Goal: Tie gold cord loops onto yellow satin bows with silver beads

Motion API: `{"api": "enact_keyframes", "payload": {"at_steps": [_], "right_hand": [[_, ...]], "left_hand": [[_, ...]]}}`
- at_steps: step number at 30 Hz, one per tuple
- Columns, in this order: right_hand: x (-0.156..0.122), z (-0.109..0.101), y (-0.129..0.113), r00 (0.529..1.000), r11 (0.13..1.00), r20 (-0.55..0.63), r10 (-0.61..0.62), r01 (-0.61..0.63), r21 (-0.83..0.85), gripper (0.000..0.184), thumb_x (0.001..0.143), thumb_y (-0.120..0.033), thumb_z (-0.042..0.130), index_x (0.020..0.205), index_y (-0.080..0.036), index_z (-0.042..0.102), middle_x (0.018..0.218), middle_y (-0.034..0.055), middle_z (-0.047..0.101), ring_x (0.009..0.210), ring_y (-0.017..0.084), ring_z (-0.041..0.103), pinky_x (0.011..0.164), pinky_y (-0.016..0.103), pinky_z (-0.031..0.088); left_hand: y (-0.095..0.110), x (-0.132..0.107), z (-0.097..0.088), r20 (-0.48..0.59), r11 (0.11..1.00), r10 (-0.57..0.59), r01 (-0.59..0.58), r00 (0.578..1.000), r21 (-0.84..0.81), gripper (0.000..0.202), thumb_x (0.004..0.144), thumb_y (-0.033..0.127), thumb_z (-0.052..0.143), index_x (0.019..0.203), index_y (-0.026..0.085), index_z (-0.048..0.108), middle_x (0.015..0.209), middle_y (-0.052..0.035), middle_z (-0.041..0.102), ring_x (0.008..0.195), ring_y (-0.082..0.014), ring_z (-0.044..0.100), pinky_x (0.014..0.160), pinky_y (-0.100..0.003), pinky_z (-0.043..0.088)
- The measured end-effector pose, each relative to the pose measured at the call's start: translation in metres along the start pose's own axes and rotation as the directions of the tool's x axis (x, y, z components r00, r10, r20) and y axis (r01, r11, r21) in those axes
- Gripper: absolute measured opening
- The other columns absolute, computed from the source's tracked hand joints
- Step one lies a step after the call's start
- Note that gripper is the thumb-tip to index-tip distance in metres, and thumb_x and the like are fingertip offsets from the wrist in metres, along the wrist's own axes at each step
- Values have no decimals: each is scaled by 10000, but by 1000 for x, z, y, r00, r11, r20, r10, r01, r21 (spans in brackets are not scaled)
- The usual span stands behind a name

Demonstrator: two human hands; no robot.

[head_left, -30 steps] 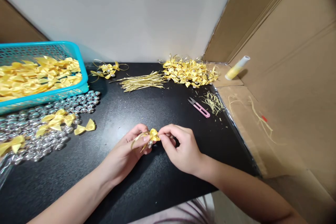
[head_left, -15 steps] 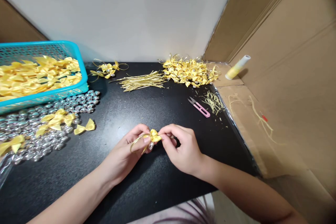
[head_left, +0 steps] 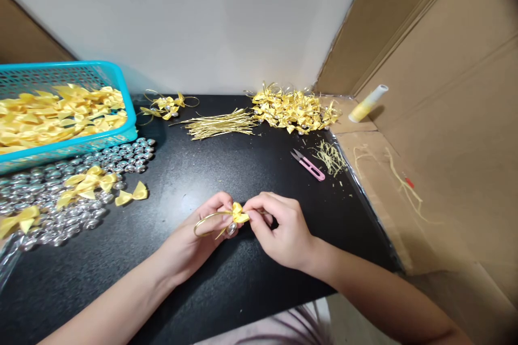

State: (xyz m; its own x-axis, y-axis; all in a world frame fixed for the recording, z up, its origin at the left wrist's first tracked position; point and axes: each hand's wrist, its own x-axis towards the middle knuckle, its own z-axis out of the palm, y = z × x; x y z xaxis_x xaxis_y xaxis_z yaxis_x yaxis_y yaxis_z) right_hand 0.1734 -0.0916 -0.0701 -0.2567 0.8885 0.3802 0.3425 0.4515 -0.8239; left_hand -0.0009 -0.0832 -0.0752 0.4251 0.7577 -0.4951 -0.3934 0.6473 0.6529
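Between both hands, above the front of the black table, is a yellow ribbon bow (head_left: 238,213) with a small silver bell or bead (head_left: 232,229) hanging beneath it. My left hand (head_left: 206,232) pinches the bow from the left, fingers closed. A gold cord (head_left: 204,221) loops out over the left thumb, and a short end points down beside the bead. My right hand (head_left: 281,226) pinches the bow's right side between thumb and index finger, the other fingers curled. The fingers partly hide the bow and the cord where they meet.
A turquoise basket (head_left: 131,113) of yellow bows stands left, with many silver beads (head_left: 81,221) before it. Gold cords (head_left: 220,125), finished bows (head_left: 293,110), pink thread snips (head_left: 308,165) and cord scraps (head_left: 331,157) lie farther back. A thread tube (head_left: 368,103) stands by the cardboard wall.
The gold loop at my left thumb has opened wider and swung left. My right fingertips have shifted slightly on the bow, whose facing has turned a little. Both hands stay in place.
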Motion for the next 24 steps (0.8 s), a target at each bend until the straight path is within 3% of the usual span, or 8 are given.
{"api": "enact_keyframes", "payload": {"at_steps": [15,24], "right_hand": [[0,3,6,995,996,-38,-91,90,-26,174,877,-75,489,785,-182,590,675,-6,630,572,104,527,597,234,436],[0,5,5,998,999,-54,27,-24,47,142,877,-101,521,787,-166,610,687,-1,625,587,93,537,567,196,429]], "left_hand": [[-4,1,-4,65,999,-7,10,998,-44,303,629,269,875,706,193,592,650,33,621,612,-92,544,586,-177,458],[-7,3,-5,63,996,47,-42,997,-84,244,681,223,846,733,200,608,682,39,643,629,-86,576,622,-174,489]]}}
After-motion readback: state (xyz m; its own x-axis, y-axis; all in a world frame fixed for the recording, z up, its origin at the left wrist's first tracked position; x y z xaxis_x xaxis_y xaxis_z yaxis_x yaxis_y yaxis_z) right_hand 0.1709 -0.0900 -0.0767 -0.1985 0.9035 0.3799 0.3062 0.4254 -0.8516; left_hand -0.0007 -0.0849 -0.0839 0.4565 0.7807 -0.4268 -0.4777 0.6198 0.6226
